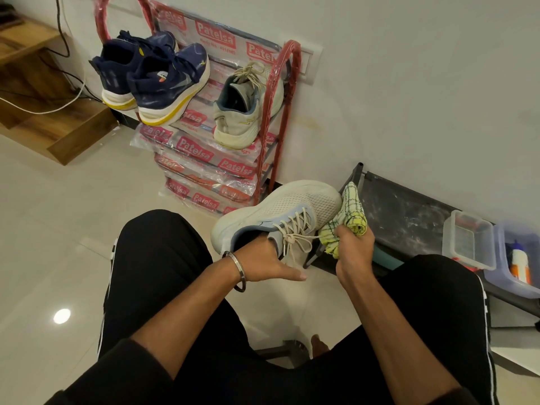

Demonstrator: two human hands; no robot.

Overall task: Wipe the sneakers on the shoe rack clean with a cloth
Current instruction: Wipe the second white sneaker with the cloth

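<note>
A white mesh sneaker [280, 209] is held up in front of my knees. My left hand [263, 263] has its fingers tucked inside the sneaker's opening and its thumb out below. My right hand [352, 247] grips a bunched yellow checked cloth [349, 217] that touches the sneaker's toe side. On the red shoe rack [280, 92], wrapped in printed plastic, sits the matching white sneaker [245, 109] at the right and a pair of navy sneakers [152, 74] with yellow soles at the left.
A low dark shelf [409, 211] runs along the wall at the right, carrying a clear plastic tub [467, 244] and a bluish tub [520, 258] with a bottle. Wooden steps [43, 92] with cables lie at the far left. My black-trousered legs fill the foreground.
</note>
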